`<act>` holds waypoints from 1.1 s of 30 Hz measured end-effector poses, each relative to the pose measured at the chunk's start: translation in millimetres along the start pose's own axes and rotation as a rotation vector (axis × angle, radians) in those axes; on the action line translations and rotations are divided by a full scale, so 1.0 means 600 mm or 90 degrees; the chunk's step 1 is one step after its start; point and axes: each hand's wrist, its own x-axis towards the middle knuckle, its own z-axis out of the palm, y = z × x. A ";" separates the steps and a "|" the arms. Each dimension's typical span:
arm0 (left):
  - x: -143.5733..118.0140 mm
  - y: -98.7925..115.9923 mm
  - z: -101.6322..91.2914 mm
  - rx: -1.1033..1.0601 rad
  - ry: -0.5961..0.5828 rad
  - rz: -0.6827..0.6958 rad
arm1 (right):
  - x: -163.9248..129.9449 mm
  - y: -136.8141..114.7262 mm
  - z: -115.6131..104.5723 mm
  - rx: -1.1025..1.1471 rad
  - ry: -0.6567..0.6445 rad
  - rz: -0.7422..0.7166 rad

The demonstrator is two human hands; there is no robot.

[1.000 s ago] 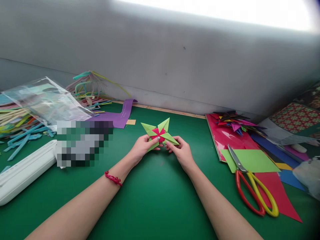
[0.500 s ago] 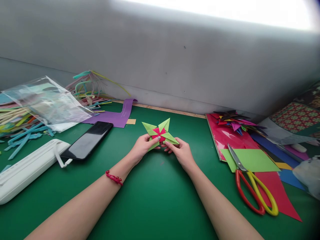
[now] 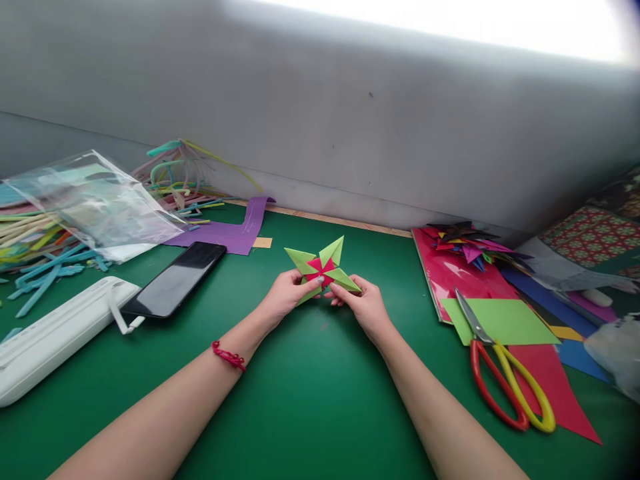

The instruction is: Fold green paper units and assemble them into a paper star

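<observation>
A folded paper star (image 3: 326, 265), light green at its points and red in the middle, is held up over the green table (image 3: 300, 400). My left hand (image 3: 286, 293) pinches its lower left side, with the thumb lying toward the red centre. On the lower right, my right hand (image 3: 361, 299) grips another point between thumb and fingers. The fingers behind the star are partly hidden. A red cord bracelet (image 3: 229, 356) circles my left wrist.
Left: a black phone (image 3: 177, 279), a white power strip-like device (image 3: 60, 333), purple paper (image 3: 220, 237), a clear plastic bag (image 3: 107, 203) over coloured strips. Right: scissors (image 3: 493, 347) on green paper (image 3: 525, 320), red paper (image 3: 560, 387), a pile of folded paper stars (image 3: 465, 240). A grey wall (image 3: 320, 113) stands behind.
The paper star has tilted and turned slightly, its points shifting a little to the right. Both hands keep their hold in nearly the same place.
</observation>
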 end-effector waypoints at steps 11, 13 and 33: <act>-0.003 0.005 0.000 0.023 -0.025 -0.014 | 0.001 0.002 -0.001 0.014 -0.013 -0.004; -0.002 0.005 0.000 0.020 -0.038 -0.005 | 0.000 0.003 -0.002 0.011 -0.016 -0.008; -0.005 0.004 -0.001 0.066 -0.045 0.022 | -0.004 -0.006 0.004 -0.014 -0.034 -0.008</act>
